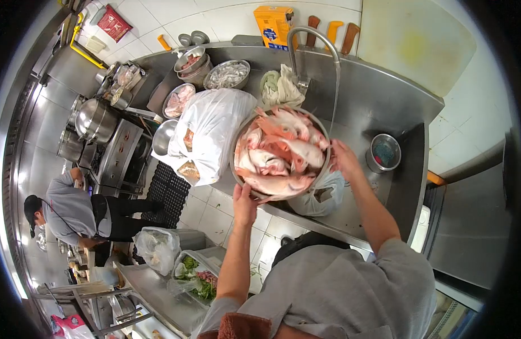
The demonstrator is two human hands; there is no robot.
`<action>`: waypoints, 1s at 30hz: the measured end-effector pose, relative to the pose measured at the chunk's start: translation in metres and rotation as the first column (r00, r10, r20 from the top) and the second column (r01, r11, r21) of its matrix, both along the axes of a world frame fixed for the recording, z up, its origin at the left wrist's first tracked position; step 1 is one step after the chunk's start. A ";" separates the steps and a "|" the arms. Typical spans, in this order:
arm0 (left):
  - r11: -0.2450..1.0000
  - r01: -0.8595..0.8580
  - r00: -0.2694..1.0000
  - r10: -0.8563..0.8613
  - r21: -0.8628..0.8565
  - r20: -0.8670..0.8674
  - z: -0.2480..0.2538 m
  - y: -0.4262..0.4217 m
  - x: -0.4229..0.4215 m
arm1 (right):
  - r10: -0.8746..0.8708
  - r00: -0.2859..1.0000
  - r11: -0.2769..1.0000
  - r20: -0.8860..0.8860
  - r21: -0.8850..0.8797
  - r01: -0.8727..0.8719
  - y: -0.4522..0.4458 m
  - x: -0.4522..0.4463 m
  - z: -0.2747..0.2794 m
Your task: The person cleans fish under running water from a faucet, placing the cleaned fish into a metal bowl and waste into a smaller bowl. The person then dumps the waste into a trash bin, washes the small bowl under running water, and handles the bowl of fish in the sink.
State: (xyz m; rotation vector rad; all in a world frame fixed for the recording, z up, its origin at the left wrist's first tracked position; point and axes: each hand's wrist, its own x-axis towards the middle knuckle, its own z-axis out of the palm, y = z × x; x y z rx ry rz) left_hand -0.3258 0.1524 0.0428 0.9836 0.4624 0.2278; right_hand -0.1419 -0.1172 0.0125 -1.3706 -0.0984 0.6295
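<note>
A large metal bowl heaped with whole pinkish-red fish is held between my two hands over the sink's front side. My left hand grips the bowl's near left rim, its fingers partly hidden beneath. On the right side of the rim, my right hand is closed around the edge. Directly left of the bowl stands a bulging white plastic bag. Another thin plastic bag lies under the bowl's near right side, partly covered by it.
A curved faucet rises behind the bowl, near a wet cloth. At right in the sink sits a metal pot. Bowls of raw food stand back left. A co-worker stands at far left.
</note>
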 end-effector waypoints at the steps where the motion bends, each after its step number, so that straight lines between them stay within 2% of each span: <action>1: 1.000 -0.015 1.000 0.015 0.004 0.007 -0.002 -0.009 0.005 | -0.115 0.990 0.988 -0.077 0.090 0.122 0.004 -0.018 0.011; 2: 1.000 -0.030 0.999 0.030 0.009 0.014 -0.005 -0.019 0.011 | -0.221 0.962 0.954 -0.161 0.170 0.247 0.007 -0.027 0.017; 3: 1.000 -0.013 0.999 0.012 0.019 0.045 -0.016 -0.022 0.019 | -0.242 0.960 0.939 -0.137 0.216 0.268 0.007 -0.028 0.015; 4: 0.999 -0.039 0.997 0.039 0.001 0.064 -0.029 -0.028 0.025 | -0.250 0.958 0.937 -0.137 0.215 0.275 0.008 -0.026 0.011; 6: 0.997 -0.073 0.994 0.076 -0.034 0.078 -0.024 -0.048 0.044 | -0.310 0.951 0.938 0.008 0.165 0.304 0.008 -0.010 0.005; 8: 0.999 -0.041 0.993 0.043 -0.016 0.105 -0.020 -0.062 0.060 | -0.362 0.932 0.914 0.001 0.199 0.354 0.010 0.008 0.011; 10: 0.997 -0.030 0.990 0.040 -0.075 0.135 -0.015 -0.078 0.076 | -0.383 0.923 0.908 0.024 0.194 0.372 0.007 0.032 0.019; 13: 0.994 0.037 0.989 -0.021 -0.106 0.149 -0.022 -0.098 0.094 | -0.432 0.900 0.889 0.053 0.191 0.415 0.002 0.085 -0.010; 16: 0.983 0.071 0.989 -0.048 -0.169 0.140 -0.016 -0.114 0.106 | -0.335 0.930 0.941 0.150 0.099 0.323 -0.010 0.119 -0.006; 20: 0.961 0.144 0.988 -0.126 -0.238 0.092 -0.005 -0.108 0.100 | -0.290 0.951 0.950 0.106 0.152 0.273 -0.011 0.130 0.009; 22: 0.935 0.285 0.945 -0.311 -0.212 -0.101 0.013 -0.086 0.093 | -0.286 0.951 0.955 0.119 0.114 0.273 -0.009 0.140 0.007; 24: 0.936 0.322 0.934 -0.339 -0.140 -0.117 -0.007 -0.047 0.093 | -0.281 0.953 0.957 0.115 0.114 0.269 -0.009 0.156 -0.007; 26: 0.968 0.228 0.958 -0.242 -0.105 -0.154 -0.018 -0.017 0.101 | -0.279 0.954 0.957 0.110 0.112 0.267 -0.010 0.169 -0.009; 27: 0.968 0.228 0.957 -0.243 -0.106 -0.162 -0.011 -0.015 0.106 | -0.220 0.971 0.970 0.088 0.123 0.209 -0.013 0.168 -0.004; 28: 0.981 0.189 0.956 -0.173 0.045 -0.237 -0.003 -0.013 0.120 | -0.161 0.984 0.980 0.072 0.133 0.151 -0.015 0.167 0.003; 29: 0.968 0.154 0.953 -0.094 0.196 -0.287 0.005 -0.013 0.137 | -0.181 0.981 0.981 0.075 0.090 0.174 -0.015 0.165 0.009; 30: 0.970 0.153 0.956 -0.097 0.190 -0.276 0.008 -0.013 0.147 | -0.182 0.979 0.981 0.088 0.084 0.175 -0.015 0.171 0.002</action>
